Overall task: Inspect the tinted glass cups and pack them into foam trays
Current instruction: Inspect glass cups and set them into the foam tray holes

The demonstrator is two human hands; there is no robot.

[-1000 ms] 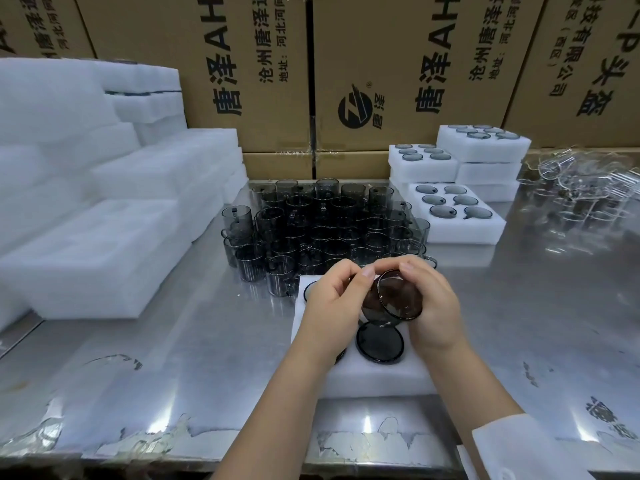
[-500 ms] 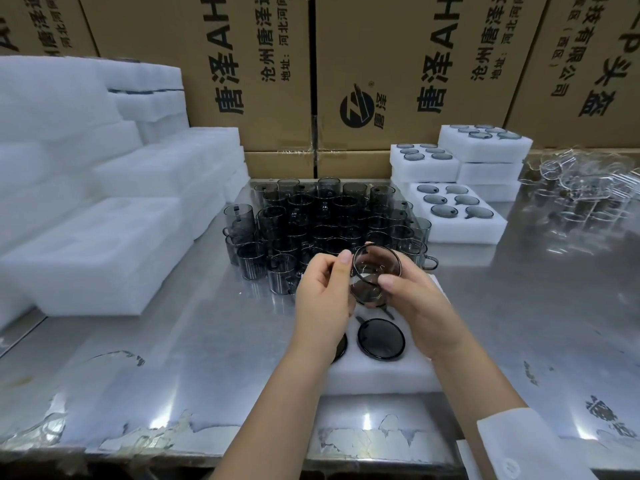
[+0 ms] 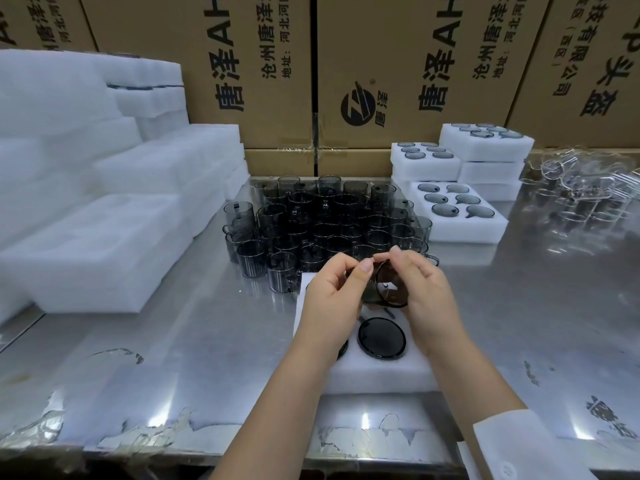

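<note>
A tinted glass cup (image 3: 386,287) hangs tilted between my two hands, just above a white foam tray (image 3: 377,374) in the middle of the steel table. My left hand (image 3: 332,299) pinches its rim from the left; my right hand (image 3: 424,292) grips it from the right. One dark cup (image 3: 381,337) sits in a tray hole below, and a second is mostly hidden under my left wrist. A dense cluster of loose tinted cups (image 3: 329,226) stands behind the tray.
Filled foam trays (image 3: 457,216) are stacked at the back right. Piles of blank foam trays (image 3: 97,244) fill the left side. Clear glass cups (image 3: 588,188) lie at the far right. Cardboard boxes (image 3: 381,71) wall the back.
Both hands have turned the held cup: its opening faced me half a second ago, and now it lies tilted on its side, slightly lower and to the right.
</note>
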